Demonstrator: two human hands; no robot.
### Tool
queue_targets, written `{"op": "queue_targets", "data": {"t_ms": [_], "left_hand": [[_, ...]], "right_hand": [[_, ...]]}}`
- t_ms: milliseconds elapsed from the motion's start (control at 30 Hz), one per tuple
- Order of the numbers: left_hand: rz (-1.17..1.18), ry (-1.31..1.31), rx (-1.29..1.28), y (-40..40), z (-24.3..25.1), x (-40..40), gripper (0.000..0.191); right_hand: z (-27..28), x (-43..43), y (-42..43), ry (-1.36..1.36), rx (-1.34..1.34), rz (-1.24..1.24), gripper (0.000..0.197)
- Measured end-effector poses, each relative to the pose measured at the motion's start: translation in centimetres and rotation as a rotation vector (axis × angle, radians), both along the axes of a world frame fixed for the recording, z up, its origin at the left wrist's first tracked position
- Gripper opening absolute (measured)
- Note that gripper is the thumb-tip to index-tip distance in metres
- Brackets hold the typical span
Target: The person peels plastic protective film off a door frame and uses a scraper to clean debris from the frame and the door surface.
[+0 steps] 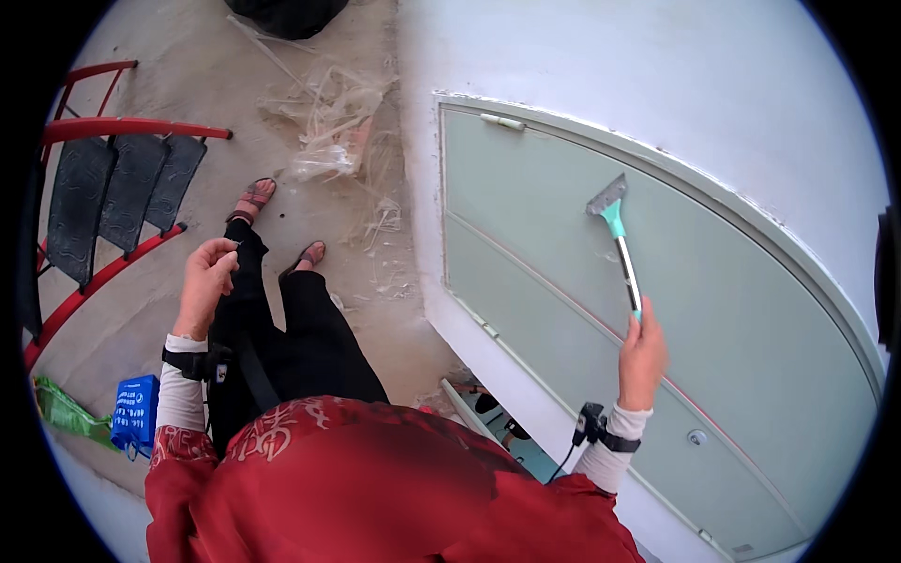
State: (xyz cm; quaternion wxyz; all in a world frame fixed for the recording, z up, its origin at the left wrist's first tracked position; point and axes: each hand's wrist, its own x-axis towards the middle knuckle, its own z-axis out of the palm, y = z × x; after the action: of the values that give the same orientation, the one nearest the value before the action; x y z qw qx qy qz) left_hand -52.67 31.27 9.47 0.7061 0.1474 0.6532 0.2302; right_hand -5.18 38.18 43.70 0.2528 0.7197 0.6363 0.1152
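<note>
My right hand (643, 359) grips the lower end of a long-handled scraper (628, 271) with a teal and metal handle. The wide, smeared blade points up and lies against or close in front of a pale green door panel (549, 204); whether it touches cannot be told. A faint mark shows on the panel beside the handle. My left hand (210, 285) is raised over the floor by my leg, thumb and fingertips pinched together on a tiny thin scrap (238, 243), too small to name.
A red metal frame (141, 128) with dark steps stands at the left. Crumpled clear plastic film (331, 141) lies on the concrete floor beside the white wall (633, 63). A blue bag (135, 412) and a green bag (70, 415) are at the lower left. A black object (288, 14) is at the top.
</note>
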Motion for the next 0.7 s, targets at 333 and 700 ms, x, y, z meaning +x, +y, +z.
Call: {"op": "queue_targets", "data": {"t_ms": [333, 700], "left_hand": [[0.002, -0.066, 0.075, 3.0, 0.7, 2.5, 0.021], [-0.222, -0.019, 0.444, 4.0, 2.0, 7.0, 0.020]], "right_hand": [[-3.6, 0.1, 5.5, -0.201, -0.236, -0.020, 0.032], [-11.3, -2.9, -0.1, 1.050, -0.311, -0.813, 0.052]]}}
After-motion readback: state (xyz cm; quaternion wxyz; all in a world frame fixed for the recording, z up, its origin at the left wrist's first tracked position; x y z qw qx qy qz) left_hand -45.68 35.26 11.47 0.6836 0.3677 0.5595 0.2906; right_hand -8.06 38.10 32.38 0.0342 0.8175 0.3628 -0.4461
